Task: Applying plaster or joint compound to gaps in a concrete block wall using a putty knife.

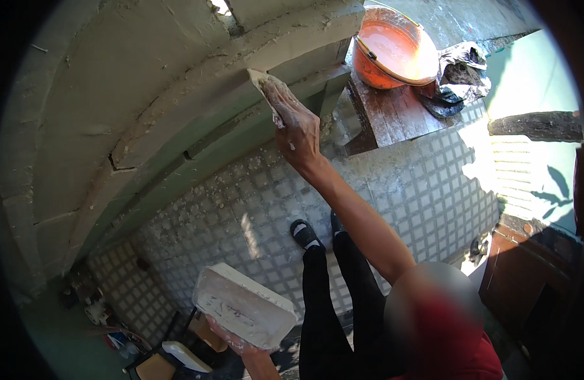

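My right hand [295,130] is closed on a plaster-smeared scraper [259,80], whose blade touches a pale moulded ledge [203,88] along the wall. The fingers are coated with white material. Low at the centre-left, my left hand [227,334] grips a white rectangular tray [244,301] from beneath and the side, with a thin layer of wet pale paste inside and dried smears on its rim. The ledge has rough patches and cracks, with pale green wall below it.
An orange bucket [393,47] of milky liquid and a crumpled sack [463,69] stand on a wooden platform [393,117] at upper right. Below are the tiled floor [425,177] and my sandalled feet. Assorted objects lie at lower left; a brown wooden piece [514,269] stands at right.
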Demonstrator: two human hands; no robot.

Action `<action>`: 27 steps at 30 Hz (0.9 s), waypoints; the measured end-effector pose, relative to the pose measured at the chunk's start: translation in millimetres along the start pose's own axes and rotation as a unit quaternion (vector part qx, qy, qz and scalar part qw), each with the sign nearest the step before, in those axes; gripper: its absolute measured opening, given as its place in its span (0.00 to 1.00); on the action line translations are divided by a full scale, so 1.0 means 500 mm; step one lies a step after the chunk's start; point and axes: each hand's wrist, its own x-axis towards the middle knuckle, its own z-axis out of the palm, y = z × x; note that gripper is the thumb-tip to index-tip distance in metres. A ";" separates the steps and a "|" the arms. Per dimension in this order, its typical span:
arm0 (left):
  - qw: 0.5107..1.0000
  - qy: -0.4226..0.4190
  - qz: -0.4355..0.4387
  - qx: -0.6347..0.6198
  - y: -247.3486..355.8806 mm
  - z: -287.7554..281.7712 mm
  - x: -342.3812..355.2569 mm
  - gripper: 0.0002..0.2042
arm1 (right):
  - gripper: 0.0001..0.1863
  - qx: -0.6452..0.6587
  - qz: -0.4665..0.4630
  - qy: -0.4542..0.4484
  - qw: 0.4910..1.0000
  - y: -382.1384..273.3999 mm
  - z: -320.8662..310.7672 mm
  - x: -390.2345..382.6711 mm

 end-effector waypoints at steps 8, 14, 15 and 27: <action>0.975 0.038 -0.072 -0.208 -0.015 -0.016 -0.015 0.32 | 0.32 0.082 0.075 0.182 0.977 0.099 -0.068 0.098; 0.844 0.092 -0.266 -0.457 0.001 -0.018 -0.014 0.38 | 0.30 -0.012 0.003 0.105 0.994 -0.031 0.020 0.056; 0.828 0.130 -0.291 -0.462 0.013 -0.010 -0.010 0.39 | 0.30 -0.014 0.004 0.104 0.994 -0.049 0.020 0.044; 0.807 0.065 -0.280 -0.516 0.011 -0.017 -0.003 0.34 | 0.33 -0.010 0.034 0.138 0.990 -0.015 0.013 0.068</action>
